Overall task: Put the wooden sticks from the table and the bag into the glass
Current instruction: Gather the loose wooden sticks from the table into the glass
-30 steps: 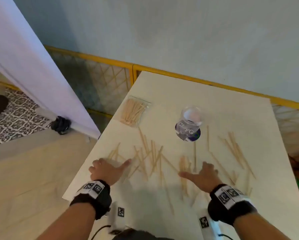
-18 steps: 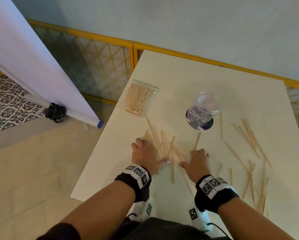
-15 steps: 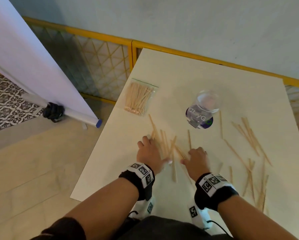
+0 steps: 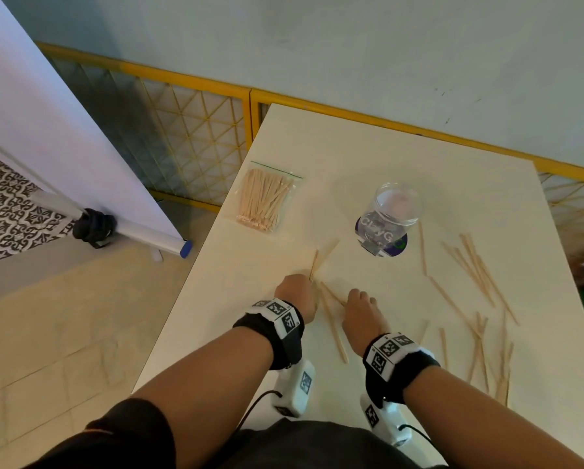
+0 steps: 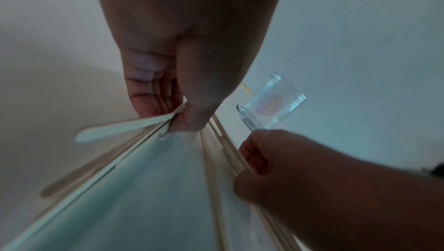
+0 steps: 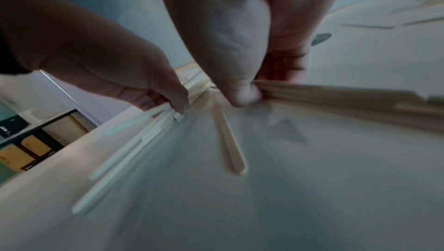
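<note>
While both fists sit side by side near the front edge of the cream-white table (image 4: 402,157), the left hand (image 4: 295,294) has its curled fingers and thumb clamped on a small bunch of thin pale wooden sticks (image 5: 134,126), and the right hand (image 4: 360,314) grips its own bunch (image 6: 336,93) the same way. One lone stick (image 4: 334,328) lies flat between the wrists. More loose sticks (image 4: 476,265) lie scattered to the right. Beyond the hands stands the clear round glass (image 4: 393,206) on a dark purple disc (image 4: 398,247), upright. Further left lies the clear plastic zip bag (image 4: 266,198) packed with sticks.
</note>
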Demonstrator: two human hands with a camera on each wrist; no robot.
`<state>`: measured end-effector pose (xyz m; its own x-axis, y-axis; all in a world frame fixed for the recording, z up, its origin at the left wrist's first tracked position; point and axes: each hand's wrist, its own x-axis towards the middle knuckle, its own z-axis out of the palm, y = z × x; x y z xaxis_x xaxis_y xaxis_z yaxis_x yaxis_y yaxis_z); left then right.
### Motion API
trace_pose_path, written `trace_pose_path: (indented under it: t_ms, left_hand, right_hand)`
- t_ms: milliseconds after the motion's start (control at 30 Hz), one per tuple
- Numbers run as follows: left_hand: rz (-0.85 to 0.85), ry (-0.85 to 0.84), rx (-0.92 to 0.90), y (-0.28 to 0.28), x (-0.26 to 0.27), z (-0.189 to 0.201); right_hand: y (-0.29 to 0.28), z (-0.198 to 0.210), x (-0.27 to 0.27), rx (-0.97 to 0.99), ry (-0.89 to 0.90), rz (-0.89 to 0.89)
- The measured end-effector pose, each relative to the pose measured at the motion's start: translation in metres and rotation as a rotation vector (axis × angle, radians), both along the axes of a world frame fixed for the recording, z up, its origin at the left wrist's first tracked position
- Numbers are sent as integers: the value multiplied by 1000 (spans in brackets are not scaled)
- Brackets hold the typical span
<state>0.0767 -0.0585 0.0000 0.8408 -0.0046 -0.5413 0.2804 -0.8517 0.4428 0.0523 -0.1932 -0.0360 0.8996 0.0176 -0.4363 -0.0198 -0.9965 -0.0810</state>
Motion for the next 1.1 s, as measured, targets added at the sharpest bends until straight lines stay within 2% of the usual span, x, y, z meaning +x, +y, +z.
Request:
trace_pose_path:
  t_ms: [100,233,400,533,600,700,733,833,933,1100]
  left_hand:
    - [-1,73,-7,0,4,-4]
    - [151,188,-167,7,6,-11]
    - [262,163,-370,24,5,-14]
    - [405,73,-431,30,5,-16]
    - [458,28,-443,33,7,-15]
    - [404,5,-352,38,9,-15]
    - [371,28,-308,40,8,-15]
    - [130,23,-82,41,-2,-9]
    - [38,1,5,40,-17,-12]
    - [-26,-90,125,36,-28,-20]
  right_hand:
    - [4,1,1,-29,-21,-14]
    - [-2,-1,1,-46,-24,25]
    - [-15,14,5,-42,-75,157]
    - [-29,30,17,435,-148,-118]
    - [-35,35,23,542,-223,-182]
    - [-47,41,26,590,-283,-224]
    - [-52,42,26,553,-256,-207]
    - [-66,34,21,392,-69,-107]
    - [-76,27,11,267,101,15]
    - [-80,21,3,159,94,77]
